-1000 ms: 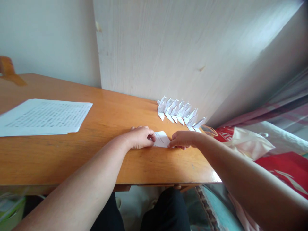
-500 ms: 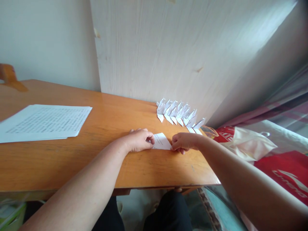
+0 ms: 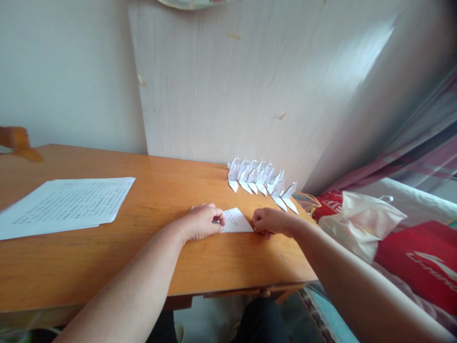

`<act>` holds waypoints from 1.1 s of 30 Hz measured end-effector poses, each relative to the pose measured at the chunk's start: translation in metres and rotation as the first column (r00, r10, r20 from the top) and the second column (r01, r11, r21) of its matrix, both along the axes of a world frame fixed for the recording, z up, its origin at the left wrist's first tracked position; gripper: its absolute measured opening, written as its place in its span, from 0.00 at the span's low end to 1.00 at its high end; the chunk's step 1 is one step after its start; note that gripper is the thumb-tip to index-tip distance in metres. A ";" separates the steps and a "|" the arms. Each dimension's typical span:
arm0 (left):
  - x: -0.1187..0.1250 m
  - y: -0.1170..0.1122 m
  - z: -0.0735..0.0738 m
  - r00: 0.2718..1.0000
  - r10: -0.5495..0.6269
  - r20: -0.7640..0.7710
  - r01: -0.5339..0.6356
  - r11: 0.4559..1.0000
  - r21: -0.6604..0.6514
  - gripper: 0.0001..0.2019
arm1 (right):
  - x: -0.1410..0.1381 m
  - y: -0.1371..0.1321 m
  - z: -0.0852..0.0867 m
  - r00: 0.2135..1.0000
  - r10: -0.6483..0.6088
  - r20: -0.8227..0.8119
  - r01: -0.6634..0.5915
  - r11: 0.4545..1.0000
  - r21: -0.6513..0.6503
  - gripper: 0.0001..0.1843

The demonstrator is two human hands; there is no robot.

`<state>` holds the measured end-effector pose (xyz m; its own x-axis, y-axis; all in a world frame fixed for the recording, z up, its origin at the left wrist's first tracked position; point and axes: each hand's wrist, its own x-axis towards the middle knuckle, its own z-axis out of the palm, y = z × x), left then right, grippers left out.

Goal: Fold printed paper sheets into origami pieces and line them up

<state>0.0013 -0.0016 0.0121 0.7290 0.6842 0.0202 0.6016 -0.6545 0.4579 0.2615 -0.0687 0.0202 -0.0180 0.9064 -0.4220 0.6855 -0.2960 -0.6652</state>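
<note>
A small folded slip of printed paper [image 3: 235,220] lies flat on the wooden table [image 3: 153,257]. My left hand [image 3: 202,221] is curled, pressing down the slip's left edge. My right hand [image 3: 272,221] is curled too, its fingertips pinching the slip's right edge. Just behind them, a row of several folded white paper pieces [image 3: 260,180] lies along the foot of a pale wooden board [image 3: 228,81].
A stack of printed sheets [image 3: 67,202] lies on the table's left part. An orange wooden object [image 3: 17,142] shows at the far left edge. Right of the table sit a cream plastic bag [image 3: 360,219] and a red bag [image 3: 414,267]. My dark-trousered knees [image 3: 257,324] are under the table edge.
The camera has tilted up, so everything sits lower in view. Both hands stay on the slip, with the right hand shifted slightly along its right edge.
</note>
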 end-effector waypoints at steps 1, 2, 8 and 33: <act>0.000 -0.001 0.000 1.000 0.003 0.002 -0.003 1.000 0.007 0.09 | 0.000 -0.002 -0.002 0.999 -0.021 -0.024 0.022 0.999 0.025 0.07; 0.000 -0.001 0.000 1.000 0.007 0.004 -0.007 1.000 0.015 0.09 | 0.000 -0.004 -0.003 0.998 -0.044 -0.050 0.046 0.998 0.049 0.06; 0.001 -0.005 -0.003 1.000 0.001 0.023 -0.003 0.996 0.085 0.08 | -0.003 -0.015 -0.009 0.967 -0.178 -0.184 0.206 0.967 0.148 0.04; 0.008 -0.004 -0.020 0.998 0.067 0.013 -0.066 0.907 0.415 0.10 | -0.002 -0.023 -0.029 0.883 -0.269 -0.386 0.402 0.857 0.322 0.06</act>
<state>0.0090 -0.0052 -0.0079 0.6822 0.6615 0.3116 0.6512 -0.7434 0.1526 0.2594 -0.0916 -0.0089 0.2454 0.9672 -0.0658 0.3238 -0.1457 -0.9348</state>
